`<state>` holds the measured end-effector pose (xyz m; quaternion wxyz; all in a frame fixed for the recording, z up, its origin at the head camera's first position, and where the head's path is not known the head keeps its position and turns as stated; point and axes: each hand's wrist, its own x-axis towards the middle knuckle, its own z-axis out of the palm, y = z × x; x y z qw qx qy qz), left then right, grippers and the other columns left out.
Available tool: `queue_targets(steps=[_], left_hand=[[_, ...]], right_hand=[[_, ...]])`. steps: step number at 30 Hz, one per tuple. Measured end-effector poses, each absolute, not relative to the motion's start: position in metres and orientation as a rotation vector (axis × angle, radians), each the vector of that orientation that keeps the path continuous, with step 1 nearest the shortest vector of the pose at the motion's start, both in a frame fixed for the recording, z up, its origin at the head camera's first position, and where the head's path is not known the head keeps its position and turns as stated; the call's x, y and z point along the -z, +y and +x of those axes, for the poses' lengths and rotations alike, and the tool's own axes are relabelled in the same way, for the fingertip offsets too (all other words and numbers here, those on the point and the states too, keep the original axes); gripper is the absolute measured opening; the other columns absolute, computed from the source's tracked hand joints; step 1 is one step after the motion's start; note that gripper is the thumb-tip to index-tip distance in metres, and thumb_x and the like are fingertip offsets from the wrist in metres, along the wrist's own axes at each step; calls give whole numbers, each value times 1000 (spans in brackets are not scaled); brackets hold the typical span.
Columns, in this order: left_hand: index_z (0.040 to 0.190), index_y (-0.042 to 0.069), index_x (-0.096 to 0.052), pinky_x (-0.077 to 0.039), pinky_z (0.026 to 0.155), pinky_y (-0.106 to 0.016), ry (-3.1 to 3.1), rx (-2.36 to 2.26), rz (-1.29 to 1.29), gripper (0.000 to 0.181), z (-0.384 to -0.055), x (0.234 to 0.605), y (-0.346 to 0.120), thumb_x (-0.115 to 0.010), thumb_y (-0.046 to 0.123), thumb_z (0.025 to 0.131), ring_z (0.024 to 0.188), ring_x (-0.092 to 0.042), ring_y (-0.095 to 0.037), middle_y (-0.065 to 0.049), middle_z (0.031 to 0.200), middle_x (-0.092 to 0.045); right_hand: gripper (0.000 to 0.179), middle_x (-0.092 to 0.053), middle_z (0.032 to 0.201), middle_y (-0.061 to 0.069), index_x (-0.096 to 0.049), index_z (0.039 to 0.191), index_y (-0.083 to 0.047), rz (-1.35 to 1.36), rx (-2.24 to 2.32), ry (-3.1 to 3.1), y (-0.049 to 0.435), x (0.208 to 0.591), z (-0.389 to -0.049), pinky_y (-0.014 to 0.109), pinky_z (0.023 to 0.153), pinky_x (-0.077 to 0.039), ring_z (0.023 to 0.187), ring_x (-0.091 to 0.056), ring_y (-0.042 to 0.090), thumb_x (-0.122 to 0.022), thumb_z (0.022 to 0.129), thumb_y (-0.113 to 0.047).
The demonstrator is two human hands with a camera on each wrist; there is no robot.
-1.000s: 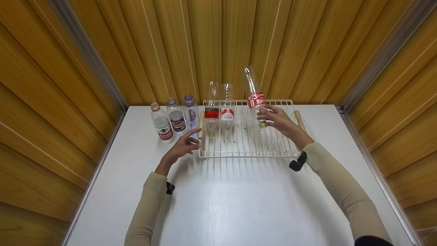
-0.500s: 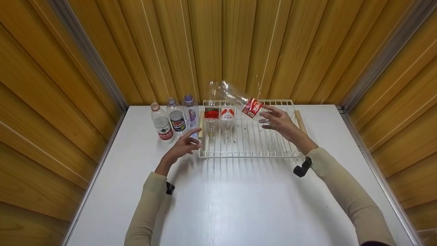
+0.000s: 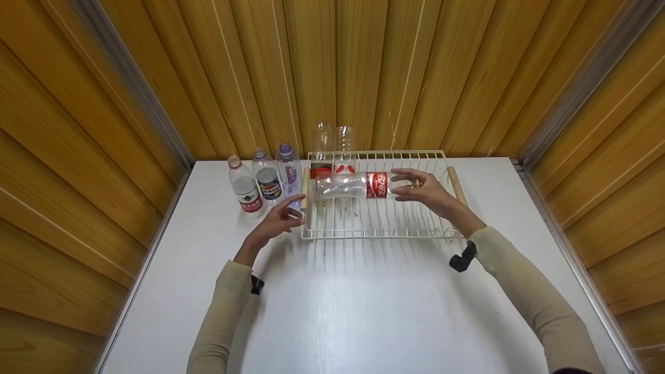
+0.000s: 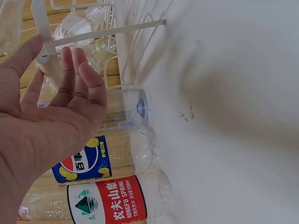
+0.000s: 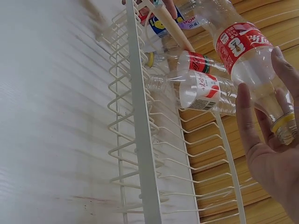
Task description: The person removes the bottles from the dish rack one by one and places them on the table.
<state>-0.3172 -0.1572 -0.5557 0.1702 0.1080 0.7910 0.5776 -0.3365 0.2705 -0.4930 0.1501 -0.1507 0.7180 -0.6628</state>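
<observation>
My right hand holds a clear plastic bottle with a red label around its tapered neck end. The bottle lies nearly level over the white wire rack, its base pointing left and its yellow-ringed mouth toward my palm. Two more clear bottles stand neck-down in the rack's left part: a bottle with a red and black label and a bottle with a white and red label. My left hand grips the rack's left end, thumb and fingers about its wooden handle.
Left of the rack stand three upright bottles on the white table: a red-and-white-labelled water bottle, a blue-labelled bottle and a purple-tinted bottle. A wood-slat wall rises behind.
The red-labelled bottle in my right hand has swung from nearly upright to level, its base going down to the left. My left hand stays at the rack's left end.
</observation>
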Motion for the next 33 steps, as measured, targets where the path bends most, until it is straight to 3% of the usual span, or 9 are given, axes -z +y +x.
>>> queue_targets(steps=[3, 9, 12, 17, 23, 27, 33], left_hand=[[155, 25, -44, -53, 85, -46, 2264, -1634, 330, 70, -319, 555, -157, -76, 21, 93, 95, -63, -17, -13, 116, -67], [152, 16, -49, -52, 78, -28, 2357, -1595, 396, 68, -320, 545, -158, -79, 17, 90, 98, -63, -21, -21, 117, -68], [148, 12, -54, -52, 81, -26, 2423, -1576, 395, 64, -320, 536, -158, -80, 16, 89, 101, -63, -25, -22, 117, -68], [141, 5, -59, -53, 88, -31, 2518, -1553, 458, 56, -318, 515, -155, -79, 14, 90, 104, -63, -29, -23, 116, -68], [145, 12, -57, -56, 93, -39, 2431, -1464, 699, 62, -312, 489, -143, -81, 20, 88, 117, -61, -36, -21, 129, -65], [148, 15, -54, -54, 101, -50, 2361, -1330, 829, 65, -308, 480, -133, -80, 22, 89, 129, -55, -38, -18, 144, -59], [149, 15, -53, -53, 104, -49, 2300, -1228, 886, 64, -308, 478, -119, -79, 24, 91, 130, -57, -34, -16, 148, -56]], right_hand=[[63, -48, 148, 21, -47, 151, -4, -456, 1870, 2078, 272, 493, -335, 32, 93, -59, 109, -69, 14, -73, 93, -7], [63, -52, 146, 19, -49, 150, -3, -487, 1840, 2088, 275, 491, -331, 34, 93, -59, 117, -68, 20, -74, 92, -6], [62, -53, 145, 18, -51, 148, -4, -486, 1832, 2096, 277, 488, -328, 36, 93, -59, 120, -66, 27, -75, 91, -6], [63, -54, 145, 16, -54, 147, -7, -490, 1770, 2137, 280, 484, -323, 35, 93, -60, 125, -63, 36, -79, 89, -10], [63, -55, 147, 17, -55, 146, -10, -522, 1674, 2209, 278, 481, -317, 32, 92, -59, 119, -67, 21, -80, 88, -14], [63, -56, 146, 18, -56, 145, -9, -570, 1643, 2227, 275, 479, -315, 31, 91, -59, 120, -66, 24, -82, 87, -13], [64, -60, 143, 14, -59, 143, -13, -607, 1576, 2270, 273, 474, -311, 32, 91, -59, 123, -65, 28, -84, 85, -15]])
